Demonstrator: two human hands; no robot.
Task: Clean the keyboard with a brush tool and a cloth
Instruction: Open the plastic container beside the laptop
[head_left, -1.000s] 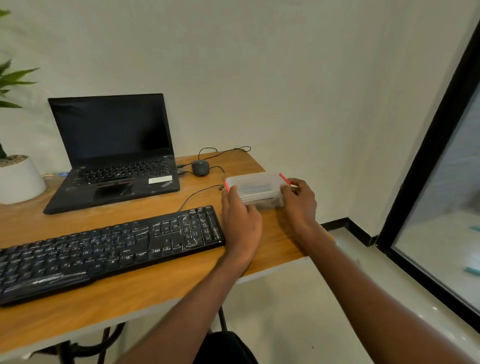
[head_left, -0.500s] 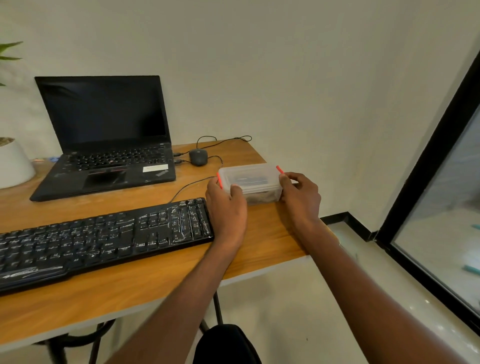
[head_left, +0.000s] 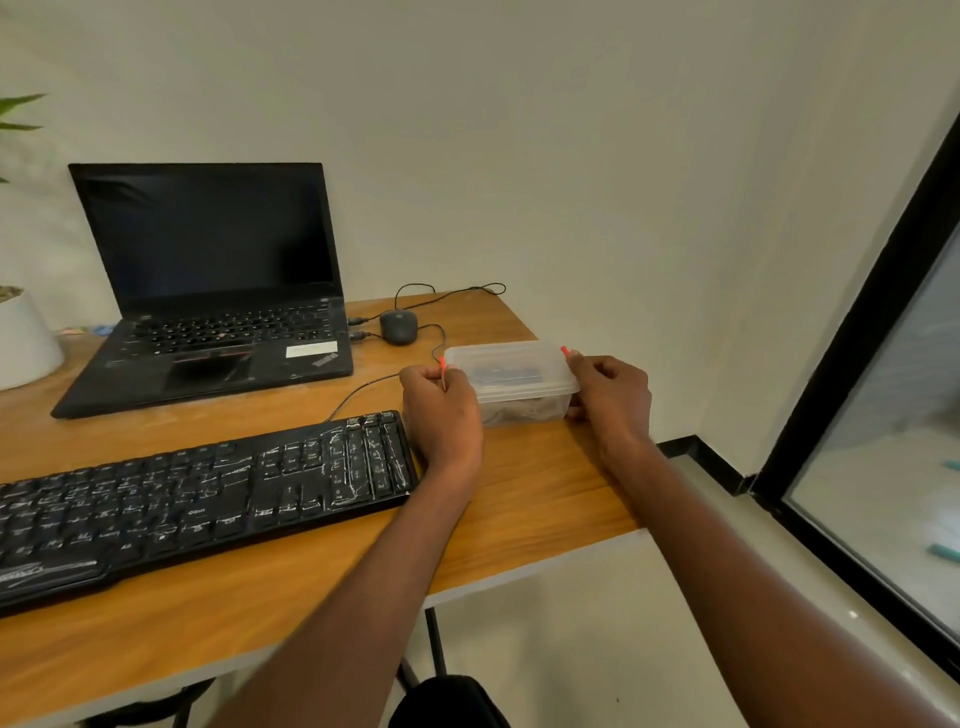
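1. Plain off-white walls meet at a corner behind a wooden desk (head_left: 519, 499) with a warm, streaked grain and a pale edge band; a black-framed glass panel (head_left: 883, 467) runs down the right side above a glossy light floor.
2. A black full-size keyboard (head_left: 197, 499) lies flat along the desk's near left part, its matte keys marked with thin whitish streaks and smears; its thin cable runs from the back edge toward the laptop.
3. A black laptop (head_left: 208, 291) stands open behind it, screen dark, with a white sticker on the palm rest.
4. A small rounded dark mouse (head_left: 399, 326) sits to the right of the laptop, its cord looping along the desk's far edge.
5. A clear rectangular plastic container (head_left: 511, 382) with rounded corners rests on the desk near the right edge, just right of the keyboard's end. Its lid is on, with red clips at both short ends. Dark contents show through the cloudy walls, but what they are cannot be told.
6. The left hand (head_left: 441, 410) curls its fingers around the red clip at the container's left end.
7. The right hand (head_left: 610, 397) grips the right end, fingertips at the other red clip.
8. A white rounded plant pot (head_left: 26, 338) sits at the far left, green leaves above it.
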